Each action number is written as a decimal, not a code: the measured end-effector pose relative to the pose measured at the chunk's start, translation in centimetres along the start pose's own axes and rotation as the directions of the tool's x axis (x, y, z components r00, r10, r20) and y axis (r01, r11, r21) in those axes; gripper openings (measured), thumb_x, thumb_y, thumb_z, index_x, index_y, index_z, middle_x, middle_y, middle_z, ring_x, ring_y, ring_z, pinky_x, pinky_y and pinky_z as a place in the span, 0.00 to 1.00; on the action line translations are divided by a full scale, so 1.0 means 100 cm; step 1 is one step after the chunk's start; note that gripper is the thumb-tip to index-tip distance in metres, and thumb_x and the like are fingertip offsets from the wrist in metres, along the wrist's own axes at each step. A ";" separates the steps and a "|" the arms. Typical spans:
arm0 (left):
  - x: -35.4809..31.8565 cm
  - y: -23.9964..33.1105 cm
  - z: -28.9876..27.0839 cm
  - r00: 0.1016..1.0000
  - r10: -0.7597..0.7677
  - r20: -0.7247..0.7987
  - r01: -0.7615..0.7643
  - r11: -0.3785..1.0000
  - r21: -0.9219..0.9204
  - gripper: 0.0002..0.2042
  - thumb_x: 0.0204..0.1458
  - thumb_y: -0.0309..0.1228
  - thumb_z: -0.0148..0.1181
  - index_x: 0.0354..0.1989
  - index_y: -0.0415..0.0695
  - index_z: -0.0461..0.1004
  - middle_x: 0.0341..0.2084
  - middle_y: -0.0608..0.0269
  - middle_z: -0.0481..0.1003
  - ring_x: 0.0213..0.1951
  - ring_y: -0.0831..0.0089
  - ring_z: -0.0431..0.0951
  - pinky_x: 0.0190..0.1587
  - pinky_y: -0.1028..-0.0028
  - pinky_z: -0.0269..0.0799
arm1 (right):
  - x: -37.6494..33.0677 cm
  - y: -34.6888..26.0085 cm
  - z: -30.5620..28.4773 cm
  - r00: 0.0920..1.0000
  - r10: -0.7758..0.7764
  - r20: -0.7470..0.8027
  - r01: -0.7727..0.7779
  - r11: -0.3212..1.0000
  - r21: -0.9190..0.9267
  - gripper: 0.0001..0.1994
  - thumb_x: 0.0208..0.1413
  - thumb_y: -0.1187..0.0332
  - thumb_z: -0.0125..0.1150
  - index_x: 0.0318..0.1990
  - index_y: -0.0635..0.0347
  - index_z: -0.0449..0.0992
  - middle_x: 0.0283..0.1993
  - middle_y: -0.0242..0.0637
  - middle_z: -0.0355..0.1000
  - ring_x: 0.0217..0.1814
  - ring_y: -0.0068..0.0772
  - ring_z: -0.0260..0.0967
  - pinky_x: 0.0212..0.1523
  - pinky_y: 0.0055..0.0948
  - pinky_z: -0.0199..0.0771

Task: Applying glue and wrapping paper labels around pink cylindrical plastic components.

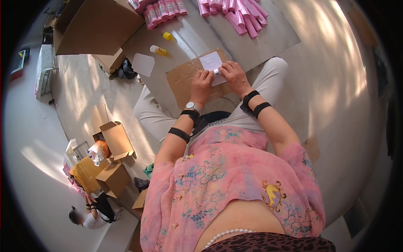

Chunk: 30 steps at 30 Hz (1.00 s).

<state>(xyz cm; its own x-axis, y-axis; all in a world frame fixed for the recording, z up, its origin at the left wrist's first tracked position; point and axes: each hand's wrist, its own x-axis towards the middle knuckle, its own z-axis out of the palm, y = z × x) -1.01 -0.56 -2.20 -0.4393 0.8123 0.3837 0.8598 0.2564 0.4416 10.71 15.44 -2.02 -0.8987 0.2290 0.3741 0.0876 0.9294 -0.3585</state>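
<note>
Left hand [201, 82] and right hand [236, 77], fingers curled nearly closed, pinched opposite ends of a white roll [216, 72] over paper [210, 61] on cardboard [179, 81]. Glue stick [158, 50] was far left, cap [167, 36] beyond.

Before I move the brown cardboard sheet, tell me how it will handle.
Being thin and flat, the cardboard sheet is probably light for its size. It looks fairly stiff, but the wrinkles on its left part suggest it might bend there. The white paper lying on it could slide if the sheet tips.
</note>
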 end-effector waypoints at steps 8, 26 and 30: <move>0.009 0.004 0.004 0.995 0.037 0.090 -0.052 0.983 0.175 0.12 0.48 0.25 0.63 0.42 0.45 0.79 0.37 0.62 0.79 0.44 0.61 0.79 0.47 0.64 0.76 | 0.000 0.005 0.006 1.000 -0.012 0.014 0.012 1.000 -0.001 0.13 0.53 0.71 0.59 0.47 0.59 0.79 0.50 0.37 0.75 0.60 0.40 0.71 0.63 0.40 0.69; 0.025 0.011 0.013 0.978 0.039 0.206 -0.071 0.986 0.151 0.05 0.48 0.26 0.60 0.34 0.43 0.73 0.32 0.55 0.76 0.38 0.57 0.78 0.43 0.62 0.74 | -0.023 -0.027 0.009 0.933 0.339 0.124 -0.354 0.925 0.137 0.13 0.56 0.76 0.58 0.49 0.63 0.76 0.51 0.43 0.74 0.57 0.48 0.69 0.59 0.40 0.72; 0.027 0.008 0.014 0.972 0.019 0.232 -0.044 0.994 0.105 0.07 0.46 0.28 0.62 0.33 0.43 0.74 0.32 0.54 0.77 0.39 0.55 0.78 0.42 0.60 0.73 | -0.034 -0.035 0.018 0.965 0.244 0.099 -0.257 0.953 0.161 0.16 0.56 0.78 0.57 0.53 0.65 0.75 0.55 0.48 0.71 0.59 0.51 0.68 0.60 0.42 0.73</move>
<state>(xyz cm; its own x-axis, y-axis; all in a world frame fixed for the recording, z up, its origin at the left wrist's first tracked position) -1.15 2.61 -1.93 -0.3505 0.9165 0.1931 0.9009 0.2735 0.3370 12.69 10.84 -3.55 -0.8882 0.4189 0.1889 0.2454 0.7800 -0.5756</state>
